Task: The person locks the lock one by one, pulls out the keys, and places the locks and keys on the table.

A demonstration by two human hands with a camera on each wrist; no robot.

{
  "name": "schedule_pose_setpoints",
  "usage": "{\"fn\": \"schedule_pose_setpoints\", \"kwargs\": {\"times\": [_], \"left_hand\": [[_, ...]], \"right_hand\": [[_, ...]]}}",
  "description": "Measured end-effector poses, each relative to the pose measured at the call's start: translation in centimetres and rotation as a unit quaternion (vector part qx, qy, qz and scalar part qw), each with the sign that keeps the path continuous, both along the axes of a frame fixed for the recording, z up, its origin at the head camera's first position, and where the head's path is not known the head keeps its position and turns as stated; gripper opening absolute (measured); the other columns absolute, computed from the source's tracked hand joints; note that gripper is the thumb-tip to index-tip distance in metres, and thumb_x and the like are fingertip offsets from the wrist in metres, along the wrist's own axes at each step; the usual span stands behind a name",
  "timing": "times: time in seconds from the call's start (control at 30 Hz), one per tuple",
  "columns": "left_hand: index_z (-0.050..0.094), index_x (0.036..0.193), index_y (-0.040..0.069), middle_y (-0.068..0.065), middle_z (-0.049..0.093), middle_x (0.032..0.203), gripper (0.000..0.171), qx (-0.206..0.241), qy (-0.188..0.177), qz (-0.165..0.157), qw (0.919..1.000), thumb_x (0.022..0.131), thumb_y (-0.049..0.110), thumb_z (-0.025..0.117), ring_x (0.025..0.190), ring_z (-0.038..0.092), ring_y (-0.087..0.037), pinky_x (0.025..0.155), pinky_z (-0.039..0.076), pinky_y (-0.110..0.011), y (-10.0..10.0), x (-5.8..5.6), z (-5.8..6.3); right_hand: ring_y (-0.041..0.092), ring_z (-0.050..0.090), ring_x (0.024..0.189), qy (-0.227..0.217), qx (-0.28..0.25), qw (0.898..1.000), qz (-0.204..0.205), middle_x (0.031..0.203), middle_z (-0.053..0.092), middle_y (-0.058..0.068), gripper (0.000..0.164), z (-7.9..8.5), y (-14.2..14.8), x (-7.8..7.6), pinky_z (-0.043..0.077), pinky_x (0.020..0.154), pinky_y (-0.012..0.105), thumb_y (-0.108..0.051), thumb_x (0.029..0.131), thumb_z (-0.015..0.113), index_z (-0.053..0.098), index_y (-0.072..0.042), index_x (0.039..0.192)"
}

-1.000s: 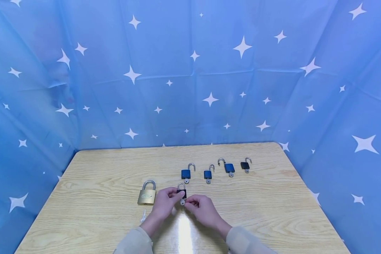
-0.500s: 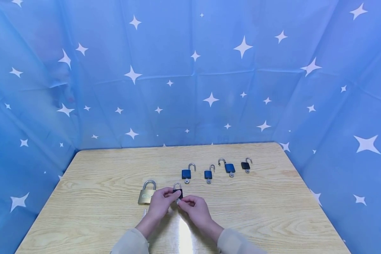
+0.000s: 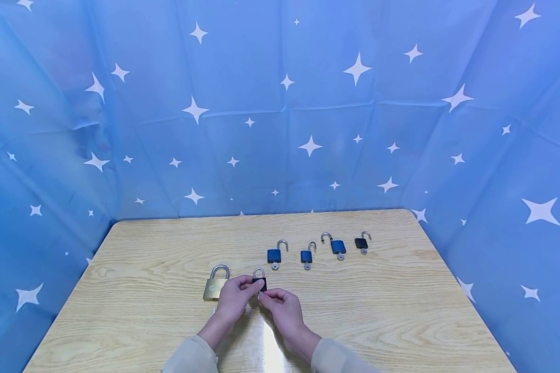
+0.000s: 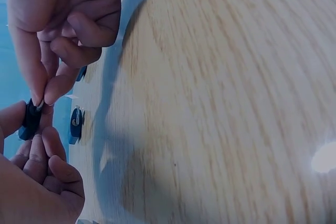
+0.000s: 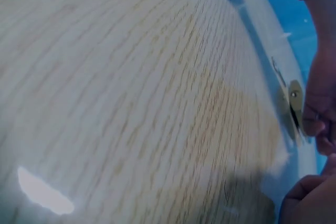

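My left hand [image 3: 235,298] grips a small black padlock [image 3: 264,287] by its body, thumb across the front. The padlock is held upright, its silver shackle at the top with both legs at the body. My right hand [image 3: 282,311] pinches the key at the padlock's bottom. In the left wrist view, the key [image 4: 40,106] is mostly hidden by the right fingertips, and the black padlock [image 4: 31,121] sits between the left thumb and fingers. Just left of my left hand stands a large brass padlock [image 3: 213,289] with a closed shackle.
Further back on the wooden table [image 3: 378,311] lie a blue padlock [image 3: 274,256], a second blue padlock [image 3: 306,256], a third blue padlock [image 3: 338,246] and a black padlock [image 3: 361,243]. Their shackles are swung out and keys are inserted. A loose key [image 5: 278,72] lies by the brass padlock.
Both hands have shifted slightly left with the black padlock. My right fingers have closed in on its key, which showed plainly a second ago and is now mostly covered.
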State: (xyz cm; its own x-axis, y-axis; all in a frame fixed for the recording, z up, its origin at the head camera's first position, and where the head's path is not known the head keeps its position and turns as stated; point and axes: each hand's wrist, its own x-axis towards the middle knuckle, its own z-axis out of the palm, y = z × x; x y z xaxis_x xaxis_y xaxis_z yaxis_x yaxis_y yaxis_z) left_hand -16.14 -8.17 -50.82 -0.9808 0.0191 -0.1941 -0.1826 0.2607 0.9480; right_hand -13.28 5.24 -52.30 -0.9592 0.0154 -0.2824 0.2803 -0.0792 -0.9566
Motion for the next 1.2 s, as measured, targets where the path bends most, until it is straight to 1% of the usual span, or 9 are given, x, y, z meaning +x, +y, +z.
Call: {"fn": "schedule_pose_setpoints", "kwargs": {"times": [0.17,0.27,0.37,0.6,0.8,0.97,1.03,1.2], "left_hand": [[0.068,0.099,0.004,-0.005,0.070,0.086,0.034,-0.005,0.002,0.000,1.0000,0.086,0.036,0.070,0.080,0.058,-0.020,0.071,0.043,-0.032,0.0,0.0,0.0],[0.068,0.098,0.004,-0.005,0.070,0.086,0.033,-0.008,0.003,-0.001,1.0000,0.086,0.035,0.069,0.083,0.059,-0.019,0.075,0.044,-0.033,0.0,0.0,0.0],[0.068,0.098,0.005,-0.005,0.069,0.086,0.034,-0.009,0.000,0.001,1.0000,0.086,0.036,0.069,0.084,0.058,-0.019,0.076,0.043,-0.033,0.1,0.0,-0.1],[0.068,0.099,0.006,-0.004,0.067,0.086,0.034,-0.009,-0.002,0.011,0.9999,0.086,0.038,0.069,0.085,0.058,-0.021,0.075,0.044,-0.033,0.2,-0.1,-0.3],[0.068,0.101,0.006,-0.004,0.067,0.089,0.035,-0.023,0.004,0.017,0.9996,0.086,0.038,0.069,0.085,0.058,-0.020,0.075,0.046,-0.033,0.2,-0.1,-0.2],[0.068,0.100,0.006,-0.005,0.067,0.087,0.034,-0.025,0.009,0.015,0.9995,0.086,0.037,0.069,0.082,0.057,-0.020,0.071,0.045,-0.032,0.2,-0.1,-0.1],[0.069,0.099,0.006,-0.005,0.068,0.086,0.033,-0.024,0.009,0.016,0.9995,0.087,0.037,0.069,0.081,0.057,-0.021,0.069,0.044,-0.032,0.1,-0.1,-0.1],[0.069,0.098,0.007,-0.004,0.068,0.087,0.032,-0.019,0.001,0.022,0.9996,0.086,0.037,0.069,0.082,0.058,-0.022,0.070,0.044,-0.032,0.2,-0.3,-0.2]], "right_hand": [[0.021,0.065,0.087,-0.010,0.005,1.000,-0.001,0.093,0.071,0.013,0.023,-0.1,-0.2,0.0,0.051,0.081,0.035,-0.018,0.085,0.070,0.066,-0.001,0.100],[0.021,0.065,0.087,-0.014,0.007,1.000,-0.002,0.092,0.071,0.013,0.023,0.0,-0.2,0.0,0.050,0.081,0.035,-0.018,0.085,0.070,0.066,0.000,0.099],[0.019,0.064,0.085,-0.013,0.008,1.000,-0.005,0.089,0.071,0.011,0.023,0.1,-0.2,0.1,0.049,0.078,0.033,-0.018,0.085,0.070,0.066,0.000,0.098],[0.017,0.061,0.082,-0.010,0.016,1.000,-0.002,0.086,0.069,0.006,0.024,0.7,-0.2,0.1,0.045,0.075,0.032,-0.020,0.084,0.069,0.066,-0.001,0.098],[0.018,0.061,0.082,-0.011,0.017,1.000,0.005,0.083,0.068,0.004,0.020,0.6,-0.3,0.0,0.045,0.076,0.031,-0.015,0.083,0.067,0.065,0.000,0.096],[0.017,0.059,0.080,-0.006,0.021,1.000,0.017,0.081,0.066,0.003,0.018,0.4,-0.4,0.0,0.045,0.073,0.031,-0.012,0.082,0.065,0.063,0.000,0.095],[0.016,0.058,0.078,-0.006,0.023,0.999,0.023,0.080,0.065,0.002,0.017,0.5,-0.4,0.1,0.045,0.072,0.031,-0.010,0.081,0.064,0.063,0.000,0.094],[0.016,0.058,0.077,-0.008,0.025,0.999,0.030,0.078,0.063,0.000,0.017,1.1,-0.3,0.2,0.045,0.071,0.029,-0.010,0.079,0.064,0.062,-0.001,0.093]]}}
